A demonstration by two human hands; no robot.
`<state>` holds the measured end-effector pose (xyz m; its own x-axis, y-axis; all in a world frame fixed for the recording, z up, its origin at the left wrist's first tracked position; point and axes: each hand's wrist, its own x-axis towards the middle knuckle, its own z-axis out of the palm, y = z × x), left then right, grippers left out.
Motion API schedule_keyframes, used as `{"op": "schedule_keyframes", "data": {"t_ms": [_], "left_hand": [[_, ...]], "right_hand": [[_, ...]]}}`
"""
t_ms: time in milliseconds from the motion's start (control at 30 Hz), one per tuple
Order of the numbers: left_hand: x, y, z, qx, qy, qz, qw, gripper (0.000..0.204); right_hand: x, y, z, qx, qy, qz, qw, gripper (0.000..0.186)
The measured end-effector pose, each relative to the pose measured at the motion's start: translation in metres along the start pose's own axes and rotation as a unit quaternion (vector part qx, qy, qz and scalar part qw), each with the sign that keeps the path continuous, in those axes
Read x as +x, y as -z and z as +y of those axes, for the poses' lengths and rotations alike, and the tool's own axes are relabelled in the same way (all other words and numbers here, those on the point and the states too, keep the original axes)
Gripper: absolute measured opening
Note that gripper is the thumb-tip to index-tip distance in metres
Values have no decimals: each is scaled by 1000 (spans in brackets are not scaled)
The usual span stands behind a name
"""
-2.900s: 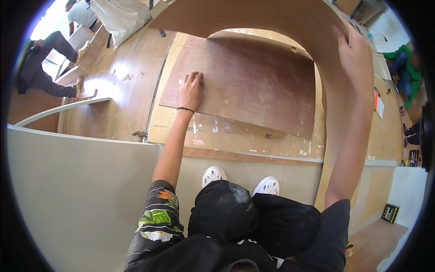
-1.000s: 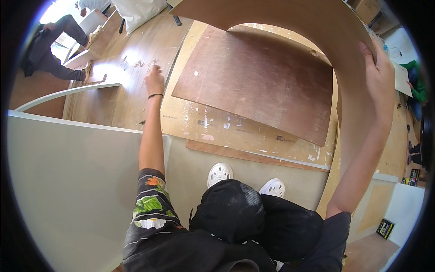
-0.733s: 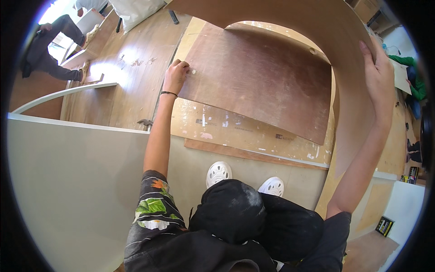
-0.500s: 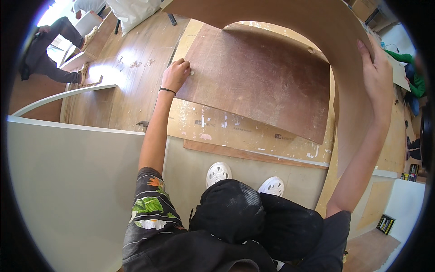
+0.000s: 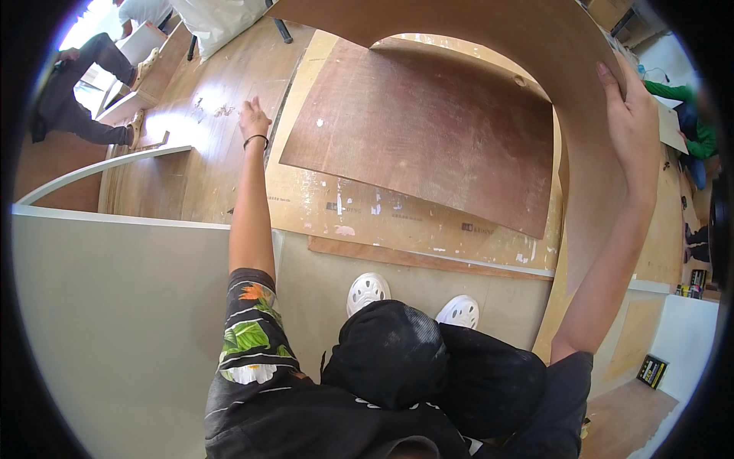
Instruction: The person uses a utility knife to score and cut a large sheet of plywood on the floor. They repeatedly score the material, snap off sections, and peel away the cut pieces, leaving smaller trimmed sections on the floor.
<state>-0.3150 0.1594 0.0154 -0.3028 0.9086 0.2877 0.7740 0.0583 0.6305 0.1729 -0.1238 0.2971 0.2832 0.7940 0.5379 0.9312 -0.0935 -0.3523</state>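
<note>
My right hand (image 5: 633,115) grips the edge of a large, thin sheet of brown plywood (image 5: 569,53), which is bent up in a curve from the far side to the right. Its thumb lies along the sheet's inner face. My left hand (image 5: 254,122) is over the wooden floor, left of the boards, its fingers partly stretched out and nothing seen in them. Between my hands lies a reddish-brown plywood board (image 5: 428,130), with a small white spot (image 5: 319,122) near its left edge. Beneath it is a tan, paint-flecked board (image 5: 306,206) with printing.
A pale panel (image 5: 122,298) stands at the left, with a curved white strip (image 5: 107,170) beyond it. Small scraps (image 5: 224,111) lie on the wooden floor (image 5: 191,176). A white sack (image 5: 218,23) is at the far left. Other people are at the upper left and far right.
My left hand has left the reddish-brown board's edge and moved left over the floor, its fingers loosening. My right hand keeps its hold on the bent sheet. The view has shifted slightly.
</note>
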Motion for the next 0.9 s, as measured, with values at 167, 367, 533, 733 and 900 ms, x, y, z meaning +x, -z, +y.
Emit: {"op": "schedule_keyframes", "data": {"t_ms": [167,367,533,733,900], "left_hand": [[-25,-8,18,-89,-225,35,970,22],[-41,-11,72,6,-308,-193,932,8],[-36,-16,83,88,-342,-187,917,10],[-35,-16,87,113,-363,-178,908,10],[-31,-26,80,112,-359,-174,910,16]], "right_hand": [[0,-1,-5,1,-18,6,1000,38],[-1,-1,0,-5,-15,1,1000,38],[2,-3,12,7,21,20,1000,39],[1,-2,13,2,1,3,1000,39],[0,-1,15,16,24,14,999,36]]}}
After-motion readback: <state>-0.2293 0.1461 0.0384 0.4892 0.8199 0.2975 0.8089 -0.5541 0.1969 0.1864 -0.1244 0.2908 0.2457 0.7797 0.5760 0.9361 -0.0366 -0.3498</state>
